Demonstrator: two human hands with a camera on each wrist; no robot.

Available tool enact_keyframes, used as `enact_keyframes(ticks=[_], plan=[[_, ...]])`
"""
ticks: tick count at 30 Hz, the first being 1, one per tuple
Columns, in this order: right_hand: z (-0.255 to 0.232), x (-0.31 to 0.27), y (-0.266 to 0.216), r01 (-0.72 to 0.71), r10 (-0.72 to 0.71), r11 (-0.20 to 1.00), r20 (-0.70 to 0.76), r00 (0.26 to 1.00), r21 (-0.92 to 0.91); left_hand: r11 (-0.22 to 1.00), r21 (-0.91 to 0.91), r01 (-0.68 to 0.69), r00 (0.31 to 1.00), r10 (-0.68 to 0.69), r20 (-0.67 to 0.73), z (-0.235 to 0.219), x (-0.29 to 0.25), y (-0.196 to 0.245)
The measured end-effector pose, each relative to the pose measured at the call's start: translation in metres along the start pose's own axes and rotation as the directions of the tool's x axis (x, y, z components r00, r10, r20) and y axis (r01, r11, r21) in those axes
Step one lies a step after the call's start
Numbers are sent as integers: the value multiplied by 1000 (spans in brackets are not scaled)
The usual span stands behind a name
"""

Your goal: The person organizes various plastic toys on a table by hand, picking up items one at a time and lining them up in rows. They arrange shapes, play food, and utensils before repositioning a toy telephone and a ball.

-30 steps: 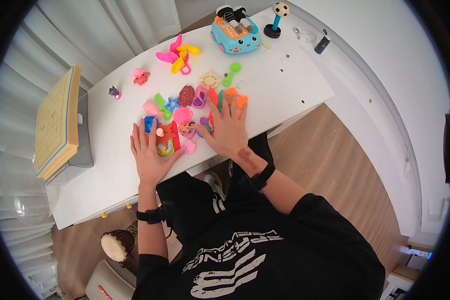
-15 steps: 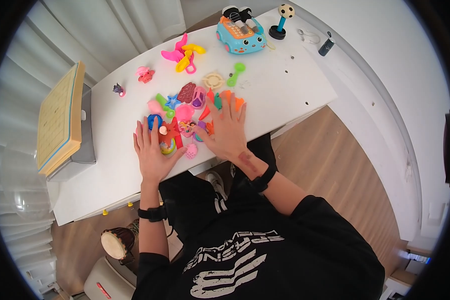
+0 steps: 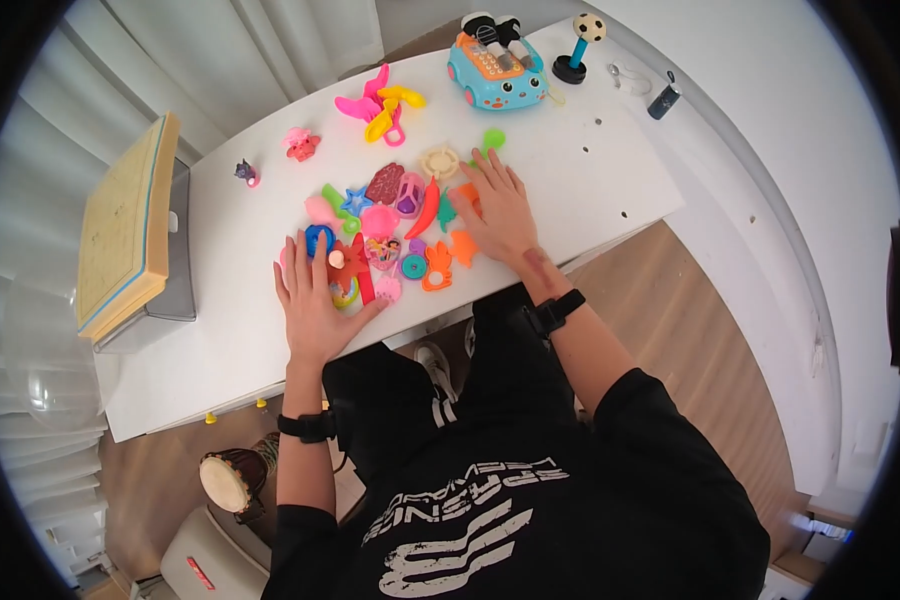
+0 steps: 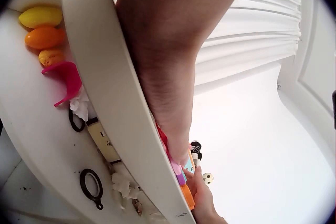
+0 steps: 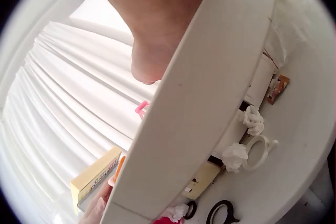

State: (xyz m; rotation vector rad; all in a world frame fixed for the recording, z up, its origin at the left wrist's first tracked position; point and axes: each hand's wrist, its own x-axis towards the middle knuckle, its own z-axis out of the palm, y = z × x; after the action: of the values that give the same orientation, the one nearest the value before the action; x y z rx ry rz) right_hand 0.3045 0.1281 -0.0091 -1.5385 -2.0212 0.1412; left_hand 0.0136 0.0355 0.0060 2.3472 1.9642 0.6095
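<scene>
Fingers extended, our left hand [image 3: 315, 312] and right hand [image 3: 500, 215] flank toys [image 3: 380, 220] in a likely gathering step, presumably needing an inward sweep, fingertip contact unclear.

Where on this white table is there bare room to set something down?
On the right, the table is bare between the right hand and the right-hand edge, save small dark spots. On the left, there is room between the yellow-topped box and the left hand. Between the hands it is crowded: colourful toys lie close together.
</scene>
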Motion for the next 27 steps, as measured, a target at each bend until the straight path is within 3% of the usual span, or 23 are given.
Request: enact_keyframes(ticks=[1,8,14,18,20,25,27], plan=[[0,-2,1,-25,25,997,1,1000,75,1000,4,-8,1000,8,-10,2,0,-1],[-2,-4,-1,-21,23,998,-34,999,52,1000,13,3,1000,-3,3,7,1,-5],[-2,-3,16,-83,101,990,-157,982,116,1000,-3,-4,1000,4,-5,4,0,-8],[-20,-3,43,-98,101,995,-198,975,26,998,-62,-30,998,27,-48,6,0,-15],[-33,-6,50,-255,252,967,-225,941,14,994,-100,-43,997,36,-65,7,-1,-18],[-31,-4,61,-228,221,973,-362,905,24,988,-151,-14,994,-3,-110,11,0,-18],[-27,-2,60,-267,212,956,-339,917,-125,990,-137,20,994,-35,-106,12,0,-19]])
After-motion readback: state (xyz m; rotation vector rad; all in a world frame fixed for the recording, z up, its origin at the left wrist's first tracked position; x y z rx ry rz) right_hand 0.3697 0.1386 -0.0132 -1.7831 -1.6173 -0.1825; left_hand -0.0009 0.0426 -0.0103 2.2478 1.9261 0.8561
